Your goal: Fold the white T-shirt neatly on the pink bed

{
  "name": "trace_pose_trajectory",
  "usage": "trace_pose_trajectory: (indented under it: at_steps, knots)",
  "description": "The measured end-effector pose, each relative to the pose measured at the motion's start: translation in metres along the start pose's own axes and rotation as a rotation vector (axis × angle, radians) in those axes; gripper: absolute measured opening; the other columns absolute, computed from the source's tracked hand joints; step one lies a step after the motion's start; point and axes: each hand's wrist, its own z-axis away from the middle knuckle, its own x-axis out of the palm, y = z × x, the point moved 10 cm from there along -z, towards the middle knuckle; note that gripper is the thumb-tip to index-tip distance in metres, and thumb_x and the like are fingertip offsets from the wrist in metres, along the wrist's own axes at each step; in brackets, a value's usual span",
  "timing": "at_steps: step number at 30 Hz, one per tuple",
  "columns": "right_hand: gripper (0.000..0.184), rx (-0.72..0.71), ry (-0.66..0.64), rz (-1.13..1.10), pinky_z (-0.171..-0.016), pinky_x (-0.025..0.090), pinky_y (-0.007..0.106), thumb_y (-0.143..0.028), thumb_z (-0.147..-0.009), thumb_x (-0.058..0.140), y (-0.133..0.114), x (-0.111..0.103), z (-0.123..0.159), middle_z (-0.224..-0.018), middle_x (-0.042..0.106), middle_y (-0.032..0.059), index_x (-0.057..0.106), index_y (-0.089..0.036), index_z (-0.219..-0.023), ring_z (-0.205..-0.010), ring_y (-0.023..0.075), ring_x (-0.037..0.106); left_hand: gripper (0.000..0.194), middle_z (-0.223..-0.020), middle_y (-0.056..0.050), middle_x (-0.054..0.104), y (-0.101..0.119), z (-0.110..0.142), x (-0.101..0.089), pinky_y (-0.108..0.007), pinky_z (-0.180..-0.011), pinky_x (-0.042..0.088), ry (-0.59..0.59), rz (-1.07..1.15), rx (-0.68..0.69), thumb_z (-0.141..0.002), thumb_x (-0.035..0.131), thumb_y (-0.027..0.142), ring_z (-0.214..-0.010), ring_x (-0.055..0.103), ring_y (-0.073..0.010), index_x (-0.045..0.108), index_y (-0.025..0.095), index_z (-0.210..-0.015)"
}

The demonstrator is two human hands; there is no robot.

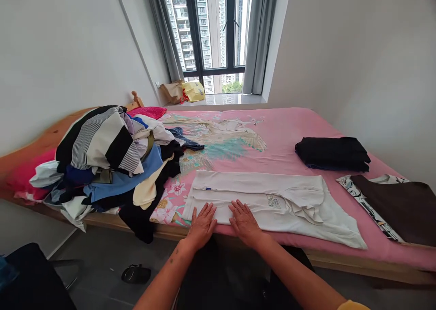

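A white garment (272, 201) lies spread flat across the near edge of the bed (279, 137), which has a pink printed sheet. My left hand (201, 226) rests flat on the garment's lower left part, fingers stretched out. My right hand (244, 221) lies flat just beside it, fingers also extended, pressing on the cloth. Neither hand holds anything.
A heap of mixed clothes (109, 164) covers the bed's left end. A folded black stack (332, 153) and a brown piece on patterned cloth (391, 205) lie to the right. A slipper (136, 273) is on the floor. Bags (184, 92) sit on the window sill.
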Motion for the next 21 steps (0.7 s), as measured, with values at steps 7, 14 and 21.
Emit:
trace_pose_trajectory:
  at_steps: [7,14,21]
  knots:
    - [0.052,-0.041,-0.055,0.022,-0.115,0.011,0.043,-0.037,-0.095,0.027,-0.008,0.017,0.001,-0.150,0.024,0.0054,0.035,-0.014,-0.141,-0.140,0.0223,0.014,0.069,-0.152,-0.010,0.016,-0.080,-0.027,0.003,-0.063,-0.106,-0.009,0.006,-0.112,-0.203,-0.086,0.037,0.051,-0.141,0.012,-0.0279,0.024,0.015,-0.144]
    - [0.053,-0.087,-0.054,-0.047,-0.115,0.006,0.043,-0.035,-0.095,0.027,-0.049,0.026,-0.048,-0.151,0.021,0.0064,0.032,-0.013,-0.142,-0.141,0.0217,0.010,0.050,-0.143,-0.011,0.041,-0.157,-0.016,-0.017,-0.043,-0.111,0.027,0.158,0.008,-0.181,-0.087,0.029,0.021,-0.135,0.032,-0.0194,0.045,0.013,-0.133]
    - [0.053,-0.048,-0.044,-0.109,-0.114,0.005,0.043,-0.034,-0.094,0.025,-0.072,0.037,-0.115,-0.151,0.021,0.0072,0.030,-0.012,-0.143,-0.141,0.0212,0.010,0.058,-0.146,-0.008,0.036,-0.164,-0.005,-0.017,-0.047,-0.110,0.025,0.108,0.026,-0.045,-0.080,0.043,0.022,-0.137,0.027,-0.0236,0.039,0.021,-0.138]
